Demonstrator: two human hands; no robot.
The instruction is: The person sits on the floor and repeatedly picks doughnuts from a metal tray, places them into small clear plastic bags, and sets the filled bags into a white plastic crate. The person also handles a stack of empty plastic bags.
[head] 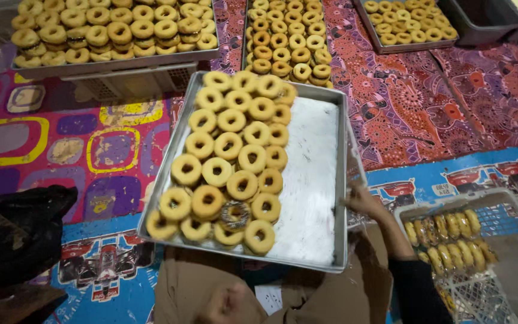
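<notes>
Tray [316,180] right half bare; doughnuts [229,174] crowd left

Doughnuts [229,162] in tray [313,180], basket [511,264] rightward.

- Left hand [230,305], 6 o'clock: blurred, cut by bottom edge; grip state unreadable.
- Right hand [364,201], 4 o'clock of the metal tray [310,180]: fingertips hidden against tray rim and clear plastic; contact with the rim uncertain.
- Trays of ring cookies at 11 o'clock [115,63], 12 o'clock [286,42] and 1 o'clock [406,24]: cropped by top edge.
- White basket [511,240], 4 o'clock: cut by right and bottom edges; glazed pieces inside too small to identify.
- Black bag [16,231], 8 o'clock: contents hidden, left side cropped.
- Grey bins [481,18], 2 o'clock: cropped, interiors dark.
</notes>
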